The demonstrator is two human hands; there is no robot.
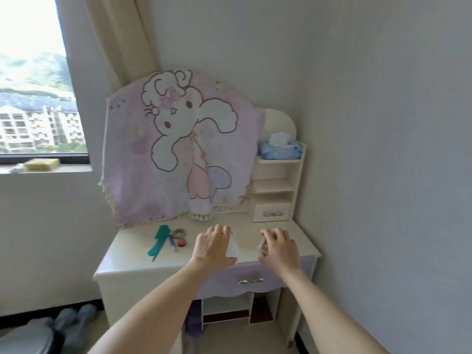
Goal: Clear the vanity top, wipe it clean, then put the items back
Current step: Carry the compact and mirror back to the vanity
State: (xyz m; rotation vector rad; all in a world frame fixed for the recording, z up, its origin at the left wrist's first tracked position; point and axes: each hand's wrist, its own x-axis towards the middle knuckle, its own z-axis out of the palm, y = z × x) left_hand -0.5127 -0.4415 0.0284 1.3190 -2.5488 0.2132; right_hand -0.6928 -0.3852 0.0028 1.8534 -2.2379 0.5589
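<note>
Both my hands are over the cream vanity top [132,259]. My left hand [213,245] is closed around a white box [233,247] near the middle of the top. My right hand [278,245] grips a small pinkish-brown box [263,246] to the right of it. On the left part of the top lie a teal comb [159,241], a hair tie [178,232], a pen-like stick [172,242] and a small red cap [181,243].
A pink cartoon cloth [178,149] covers the mirror behind the top. A side shelf [277,186] at the right holds a blue tissue pack [279,149] and has a small drawer [272,213]. The wall stands close on the right. Slippers [76,320] lie on the floor at the left.
</note>
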